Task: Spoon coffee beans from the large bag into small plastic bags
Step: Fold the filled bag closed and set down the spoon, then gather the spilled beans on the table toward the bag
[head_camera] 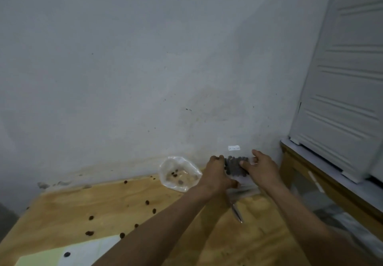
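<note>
A clear plastic bag of dark coffee beans [235,167] with a small white label stands against the wall at the back of the wooden table [186,224]. My left hand [217,172] grips its left side and my right hand [260,168] grips its right side. To the left of them lies a small clear plastic bag [179,173], its mouth open, with a few beans inside. A metal spoon [236,212] lies on the table just below the held bag, partly under my left wrist.
Loose coffee beans [147,202] are scattered over the table's left half. Pale paper sheets [68,253] lie at the front left. A white ribbed cabinet [344,91] on a wooden bench stands at the right. A grey wall closes the back.
</note>
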Available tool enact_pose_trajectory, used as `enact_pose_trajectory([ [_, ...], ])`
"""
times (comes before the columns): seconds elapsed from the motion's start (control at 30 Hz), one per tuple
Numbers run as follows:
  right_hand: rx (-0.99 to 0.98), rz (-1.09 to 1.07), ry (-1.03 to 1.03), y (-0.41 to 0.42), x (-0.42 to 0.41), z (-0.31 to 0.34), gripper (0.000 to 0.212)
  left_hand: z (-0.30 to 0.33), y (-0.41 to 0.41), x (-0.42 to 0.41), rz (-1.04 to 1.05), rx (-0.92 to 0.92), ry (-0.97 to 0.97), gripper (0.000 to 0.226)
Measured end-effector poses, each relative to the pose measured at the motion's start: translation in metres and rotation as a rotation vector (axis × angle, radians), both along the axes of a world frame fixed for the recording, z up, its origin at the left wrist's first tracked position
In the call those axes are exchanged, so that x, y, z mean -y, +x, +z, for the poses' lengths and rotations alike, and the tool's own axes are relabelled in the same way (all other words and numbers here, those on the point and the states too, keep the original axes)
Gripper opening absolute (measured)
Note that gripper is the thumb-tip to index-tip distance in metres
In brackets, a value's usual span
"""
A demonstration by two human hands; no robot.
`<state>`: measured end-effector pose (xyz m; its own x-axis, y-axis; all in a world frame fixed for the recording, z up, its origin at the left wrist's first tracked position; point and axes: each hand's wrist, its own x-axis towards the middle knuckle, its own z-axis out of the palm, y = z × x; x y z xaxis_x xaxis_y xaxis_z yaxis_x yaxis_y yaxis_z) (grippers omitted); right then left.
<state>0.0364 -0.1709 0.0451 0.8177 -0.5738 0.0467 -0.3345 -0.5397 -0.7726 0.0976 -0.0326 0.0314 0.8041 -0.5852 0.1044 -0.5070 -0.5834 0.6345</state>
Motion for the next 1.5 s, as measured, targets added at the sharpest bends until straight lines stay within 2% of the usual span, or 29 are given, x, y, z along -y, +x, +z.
enact_pose_trajectory([
  [0.3,-0.165,0.070,-0.079,0.019,0.008,-0.017,0.035,-0.026,0.018,0.011,0.027,0.157,0.214,0.033],
  [0.37,-0.177,0.069,-0.058,0.021,0.008,-0.024,0.043,-0.030,0.019,0.010,0.029,0.144,0.235,0.032],
  [0.5,-0.164,0.070,-0.063,0.021,0.010,-0.029,0.046,-0.030,0.020,0.010,0.024,0.143,0.259,0.040],
  [0.6,-0.149,0.079,-0.086,0.019,0.011,-0.029,0.048,-0.033,0.021,0.009,0.027,0.168,0.276,0.060],
  [0.7,-0.086,0.074,-0.105,0.016,0.007,-0.024,0.049,-0.028,0.017,-0.001,0.028,0.235,0.205,0.069],
  [0.83,0.063,0.077,-0.212,0.019,-0.011,-0.012,0.042,-0.013,0.011,-0.037,0.103,0.372,-0.001,0.067],
  [0.9,0.158,0.095,-0.253,0.025,-0.027,-0.006,0.037,-0.010,0.015,-0.065,0.157,0.419,-0.043,0.063],
  [1.07,0.367,0.221,-0.287,0.043,-0.090,0.005,0.026,-0.009,0.029,-0.159,0.320,0.432,0.011,0.056],
  [1.17,0.404,0.369,-0.320,0.052,-0.140,0.005,0.021,-0.015,0.033,-0.226,0.412,0.396,0.128,0.053],
  [1.27,0.344,0.556,-0.309,0.058,-0.185,-0.003,0.019,-0.027,0.034,-0.296,0.514,0.327,0.273,0.051],
  [1.37,0.059,0.735,-0.384,0.064,-0.219,-0.019,0.026,-0.042,0.031,-0.350,0.582,0.205,0.396,0.047],
  [1.43,-0.117,0.767,-0.428,0.068,-0.233,-0.026,0.034,-0.051,0.026,-0.371,0.565,0.134,0.414,0.048],
  [1.5,-0.179,0.756,-0.423,0.072,-0.239,-0.032,0.028,-0.061,0.021,-0.380,0.520,0.094,0.399,0.052],
])
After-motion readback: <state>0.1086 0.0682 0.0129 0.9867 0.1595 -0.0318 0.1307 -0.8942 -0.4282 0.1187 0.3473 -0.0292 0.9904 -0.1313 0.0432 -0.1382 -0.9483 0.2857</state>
